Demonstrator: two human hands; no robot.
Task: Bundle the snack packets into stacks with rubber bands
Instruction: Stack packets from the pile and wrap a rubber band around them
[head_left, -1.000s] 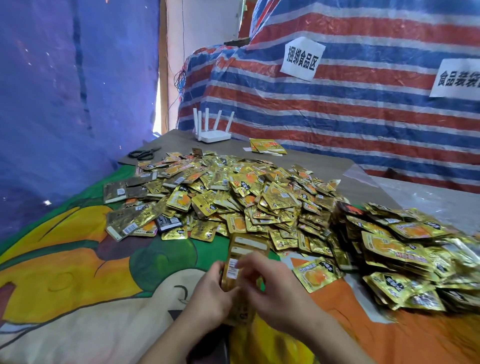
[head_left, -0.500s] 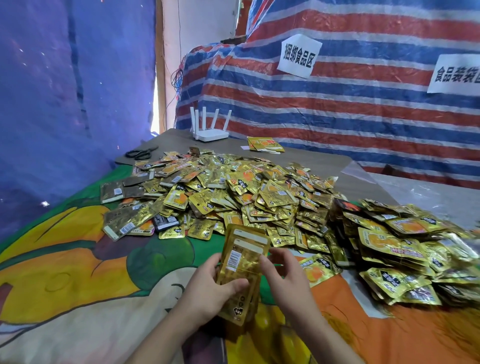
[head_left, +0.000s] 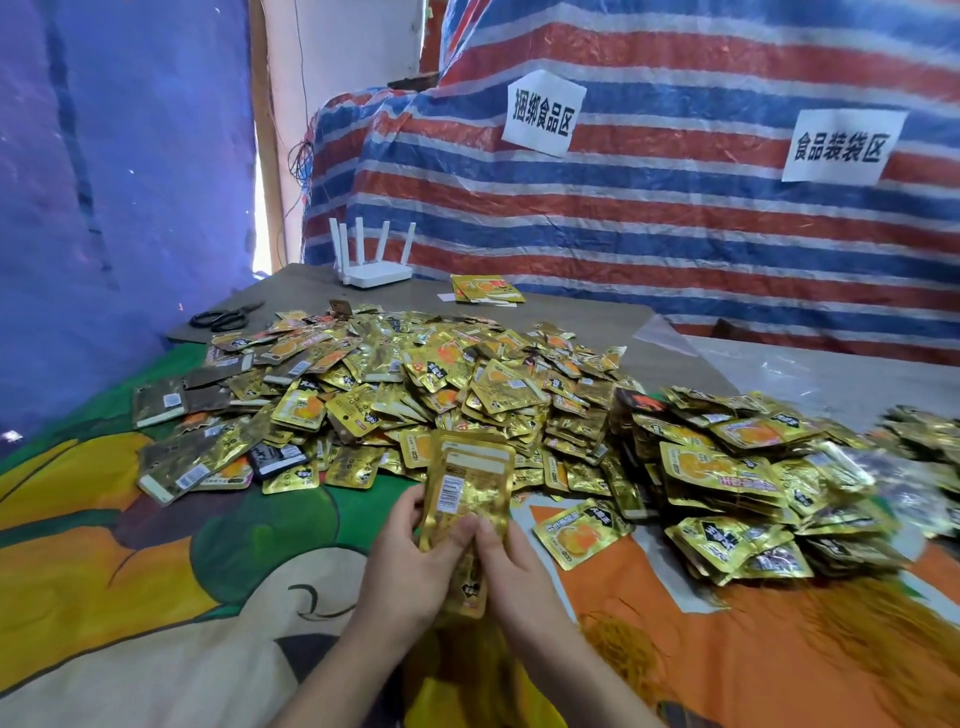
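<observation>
A stack of gold snack packets (head_left: 467, 488) stands upright above the cloth, back side with a barcode facing me. My left hand (head_left: 410, 566) grips its left edge and lower part, and my right hand (head_left: 519, 571) grips its lower right; the thumbs meet on the front. No rubber band is visible on it. A big loose pile of gold packets (head_left: 405, 379) spreads across the table behind. A second heap of packets (head_left: 737, 478) lies to the right. One single packet (head_left: 582, 530) lies just right of my hands.
The table is covered by a cartoon-print cloth (head_left: 130, 561). Black scissors (head_left: 223, 317) and a white router (head_left: 374, 270) sit at the far left back, with a few packets (head_left: 485, 288) beside it. A striped tarp (head_left: 675, 208) with paper signs hangs behind.
The stack has been raised and turned upright between both hands. My right hand moved from beside the stack onto its lower front, next to the left thumb.
</observation>
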